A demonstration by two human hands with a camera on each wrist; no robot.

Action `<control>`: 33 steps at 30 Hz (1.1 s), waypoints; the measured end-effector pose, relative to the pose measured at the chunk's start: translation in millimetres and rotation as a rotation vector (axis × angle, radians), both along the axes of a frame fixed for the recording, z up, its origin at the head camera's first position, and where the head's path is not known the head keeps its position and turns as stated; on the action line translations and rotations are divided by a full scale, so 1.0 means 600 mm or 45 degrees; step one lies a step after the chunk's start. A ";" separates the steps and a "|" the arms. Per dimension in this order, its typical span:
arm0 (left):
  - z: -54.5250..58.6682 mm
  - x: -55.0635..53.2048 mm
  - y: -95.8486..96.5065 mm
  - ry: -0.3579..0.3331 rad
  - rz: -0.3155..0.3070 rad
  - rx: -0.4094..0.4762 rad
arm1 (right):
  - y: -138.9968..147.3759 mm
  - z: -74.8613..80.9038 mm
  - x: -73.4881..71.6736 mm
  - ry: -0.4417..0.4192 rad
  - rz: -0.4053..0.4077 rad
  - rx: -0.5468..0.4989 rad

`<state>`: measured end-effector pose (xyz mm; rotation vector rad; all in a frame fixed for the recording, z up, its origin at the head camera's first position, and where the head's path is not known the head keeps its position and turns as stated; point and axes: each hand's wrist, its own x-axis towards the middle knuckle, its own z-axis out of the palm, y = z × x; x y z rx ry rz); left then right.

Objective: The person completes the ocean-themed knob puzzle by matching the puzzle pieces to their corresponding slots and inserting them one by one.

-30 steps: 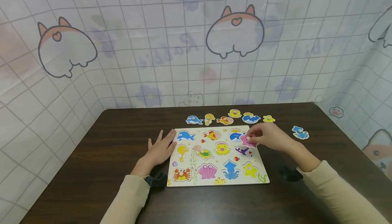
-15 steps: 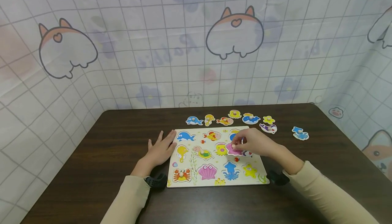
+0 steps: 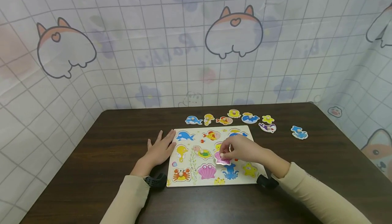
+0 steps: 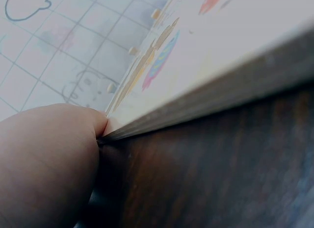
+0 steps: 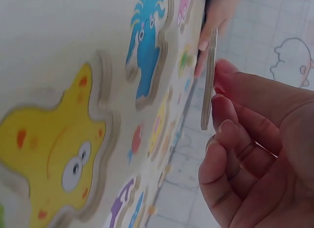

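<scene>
My right hand [image 3: 242, 148] pinches a pink shell puzzle piece [image 3: 221, 158] by its knob, over the middle of the white puzzle board [image 3: 214, 182]. In the right wrist view the piece [image 5: 209, 86] stands edge-on, apart from the board surface. Below and left of it in the head view lies the pink shell recess [image 3: 207, 171]. My left hand [image 3: 158, 151] has its fingers spread, and the fingertips rest at the board's left edge. Turtle [image 3: 202, 152] and crab [image 3: 182, 174] pieces sit in the board, their knobs showing.
Behind the board lie several knobbed pieces, among them a blue whale [image 3: 194, 120], a seahorse [image 3: 209, 119], a red fish [image 3: 224, 120] and a purple whale [image 3: 267, 127]. A blue squid piece [image 3: 299, 132] lies farther right on the dark table [image 3: 122, 122].
My right hand has carried the shell piece left and toward the front, from the board's upper right to its middle. The left hand has stayed put.
</scene>
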<state>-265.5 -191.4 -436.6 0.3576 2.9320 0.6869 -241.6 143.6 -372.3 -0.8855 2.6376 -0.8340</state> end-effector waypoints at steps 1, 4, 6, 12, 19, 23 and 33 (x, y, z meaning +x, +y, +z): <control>0.000 0.000 0.000 -0.001 0.000 0.001 | -0.004 -0.001 0.001 -0.003 0.010 0.004; 0.001 0.000 0.000 -0.005 0.000 0.001 | -0.015 -0.002 0.005 -0.011 0.031 0.012; 0.001 0.001 0.000 -0.002 -0.004 0.007 | -0.021 -0.004 0.008 -0.008 0.050 0.015; 0.002 0.002 0.000 0.004 -0.007 0.007 | -0.039 -0.010 0.015 0.015 0.112 0.016; 0.002 0.001 -0.001 -0.001 -0.010 0.009 | -0.063 -0.019 0.018 0.032 0.140 0.071; 0.001 -0.001 -0.001 0.000 -0.009 0.006 | -0.075 -0.023 0.021 0.032 0.146 0.087; 0.001 -0.001 0.000 -0.005 -0.011 0.004 | -0.094 -0.026 0.027 0.017 0.134 0.118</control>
